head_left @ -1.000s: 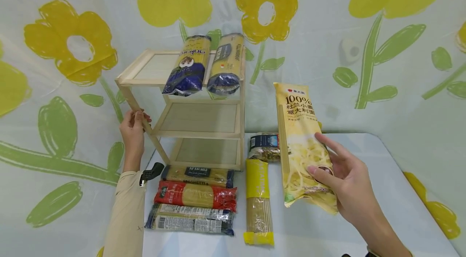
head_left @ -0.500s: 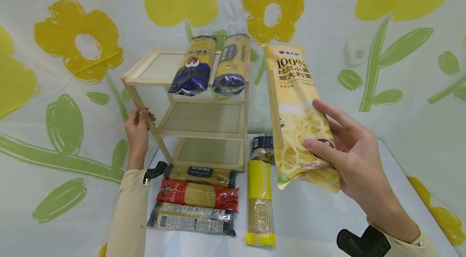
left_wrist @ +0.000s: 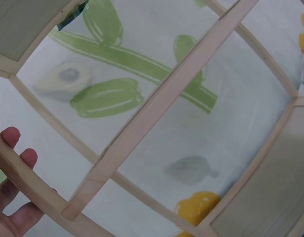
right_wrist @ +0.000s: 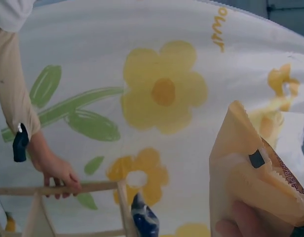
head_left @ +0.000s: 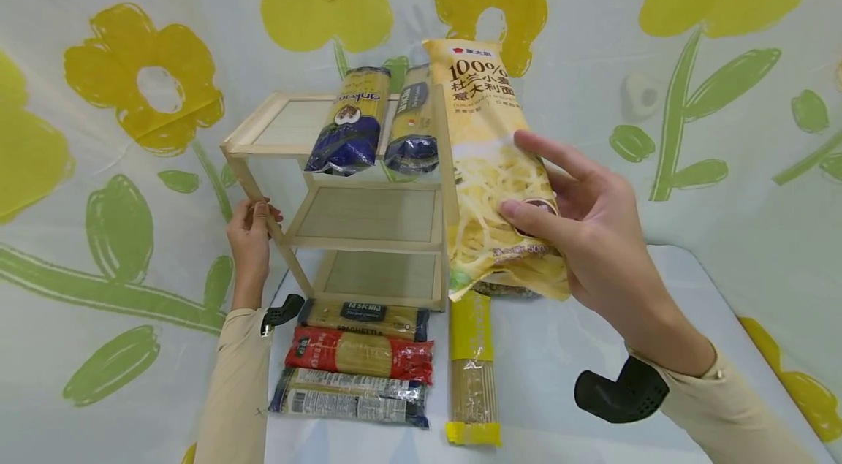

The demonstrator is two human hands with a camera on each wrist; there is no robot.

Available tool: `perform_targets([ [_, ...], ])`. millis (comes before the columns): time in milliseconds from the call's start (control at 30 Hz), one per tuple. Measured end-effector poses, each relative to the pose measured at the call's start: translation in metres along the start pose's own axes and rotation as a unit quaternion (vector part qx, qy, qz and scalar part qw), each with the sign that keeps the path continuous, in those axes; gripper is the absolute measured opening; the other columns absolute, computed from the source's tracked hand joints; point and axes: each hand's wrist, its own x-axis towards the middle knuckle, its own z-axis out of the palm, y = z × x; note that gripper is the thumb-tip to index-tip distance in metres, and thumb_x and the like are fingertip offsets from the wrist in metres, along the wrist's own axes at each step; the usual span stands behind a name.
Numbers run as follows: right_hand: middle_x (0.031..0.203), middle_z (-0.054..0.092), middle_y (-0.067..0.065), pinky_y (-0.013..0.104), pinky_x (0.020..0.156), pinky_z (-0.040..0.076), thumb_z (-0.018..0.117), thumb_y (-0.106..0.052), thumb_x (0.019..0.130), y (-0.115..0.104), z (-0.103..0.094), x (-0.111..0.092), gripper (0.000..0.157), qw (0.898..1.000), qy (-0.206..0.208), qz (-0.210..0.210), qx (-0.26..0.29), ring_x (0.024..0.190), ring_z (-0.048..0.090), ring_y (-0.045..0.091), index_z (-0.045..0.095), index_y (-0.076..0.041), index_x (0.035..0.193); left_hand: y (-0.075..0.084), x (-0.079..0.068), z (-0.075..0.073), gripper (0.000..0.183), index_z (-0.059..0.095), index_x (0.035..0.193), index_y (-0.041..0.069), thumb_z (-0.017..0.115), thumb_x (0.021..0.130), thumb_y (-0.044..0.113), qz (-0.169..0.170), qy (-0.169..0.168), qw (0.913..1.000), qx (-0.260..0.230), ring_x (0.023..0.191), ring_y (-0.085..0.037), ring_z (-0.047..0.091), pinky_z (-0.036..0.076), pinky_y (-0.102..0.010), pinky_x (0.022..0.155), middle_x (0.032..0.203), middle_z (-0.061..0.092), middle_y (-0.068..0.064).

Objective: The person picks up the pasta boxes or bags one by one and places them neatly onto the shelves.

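My right hand (head_left: 579,230) grips a tall yellow pasta bag (head_left: 490,157) and holds it upright in the air, against the right side of a three-tier wooden rack (head_left: 368,212). The bag's bottom seam (right_wrist: 255,173) shows in the right wrist view above my fingers (right_wrist: 236,222). My left hand (head_left: 251,234) grips the rack's slanted front left leg (left_wrist: 23,182), fingers curled round it. Two pasta packs, a blue and yellow one (head_left: 350,120) and a second beside it (head_left: 414,120), lie on the rack's top shelf.
On the white table (head_left: 579,347) in front of the rack lie three pasta packs in a stack-like row (head_left: 358,354) and a long yellow pack (head_left: 470,362). A small dark pack is mostly hidden behind the held bag. A flowered cloth backdrop (head_left: 691,84) hangs behind.
My right hand has lifted the yellow bag and carried it left, from over the table up to the rack's right side. The left hand has stayed on the rack leg.
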Motion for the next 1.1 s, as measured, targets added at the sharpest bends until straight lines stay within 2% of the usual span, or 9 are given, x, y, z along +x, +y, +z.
perform_targets([
  [200, 0.125, 0.048, 0.028, 0.039, 0.071, 0.054, 0.062, 0.014, 0.082, -0.002, 0.018, 0.023, 0.060, 1.000, -0.005, -0.007, 0.018, 0.091, 0.064, 0.028, 0.046, -0.003, 0.137, 0.002, -0.001, 0.000, 0.022, 0.060, 0.103, -0.003, 0.051, 0.098, 0.016, 0.007, -0.002, 0.9997, 0.024, 0.073, -0.019, 0.061, 0.046, -0.023, 0.058, 0.082, 0.062, -0.013],
  [333, 0.124, 0.049, 0.026, 0.038, 0.071, 0.054, 0.064, 0.013, 0.082, -0.003, 0.029, 0.037, 0.060, 1.000, -0.003, 0.004, 0.027, 0.092, 0.064, 0.030, 0.047, -0.005, 0.137, 0.003, -0.001, 0.000, 0.026, 0.058, 0.105, -0.008, 0.051, 0.098, 0.017, 0.003, -0.004, 0.9996, 0.026, 0.074, -0.019, 0.061, 0.046, -0.024, 0.059, 0.083, 0.062, -0.014],
  [433, 0.124, 0.050, 0.026, 0.039, 0.072, 0.054, 0.064, 0.012, 0.082, -0.003, 0.038, 0.047, 0.060, 0.999, -0.004, 0.013, 0.035, 0.092, 0.065, 0.032, 0.048, -0.005, 0.136, 0.003, -0.001, 0.001, 0.025, 0.058, 0.105, -0.007, 0.052, 0.098, 0.016, -0.004, -0.005, 0.9998, 0.017, 0.074, -0.020, 0.061, 0.047, -0.024, 0.060, 0.083, 0.062, -0.014],
  [633, 0.122, 0.053, 0.025, 0.038, 0.070, 0.055, 0.062, 0.016, 0.081, -0.001, 0.056, 0.066, 0.059, 0.999, -0.006, 0.011, 0.046, 0.092, 0.064, 0.031, 0.048, -0.001, 0.135, 0.002, -0.001, 0.000, 0.014, 0.063, 0.099, 0.009, 0.051, 0.098, 0.016, 0.003, -0.001, 0.9995, 0.031, 0.075, -0.020, 0.062, 0.047, -0.024, 0.060, 0.085, 0.062, -0.017],
  [733, 0.120, 0.054, 0.024, 0.037, 0.069, 0.055, 0.063, 0.015, 0.081, 0.001, 0.066, 0.074, 0.057, 0.999, -0.005, 0.019, 0.040, 0.092, 0.065, 0.033, 0.049, -0.001, 0.134, 0.002, -0.001, 0.000, 0.014, 0.063, 0.099, 0.011, 0.051, 0.099, 0.017, 0.007, -0.002, 0.9993, 0.037, 0.075, -0.020, 0.061, 0.048, -0.025, 0.061, 0.085, 0.062, -0.018],
  [933, 0.115, 0.058, 0.020, 0.037, 0.070, 0.055, 0.066, 0.012, 0.081, 0.007, 0.084, 0.091, 0.056, 0.999, -0.009, 0.026, 0.016, 0.090, 0.066, 0.031, 0.050, 0.000, 0.133, 0.003, -0.002, -0.001, 0.015, 0.062, 0.101, 0.010, 0.050, 0.099, 0.019, 0.006, -0.005, 0.9988, 0.048, 0.076, -0.021, 0.061, 0.047, -0.026, 0.061, 0.086, 0.061, -0.018],
  [1100, 0.110, 0.061, 0.018, 0.036, 0.071, 0.055, 0.067, 0.009, 0.081, 0.010, 0.096, 0.105, 0.056, 0.999, -0.013, 0.036, -0.011, 0.086, 0.067, 0.029, 0.049, 0.000, 0.134, 0.004, -0.001, 0.000, 0.021, 0.061, 0.104, 0.002, 0.051, 0.099, 0.019, -0.003, -0.004, 0.9991, 0.042, 0.077, -0.019, 0.062, 0.047, -0.024, 0.061, 0.086, 0.062, -0.014],
])
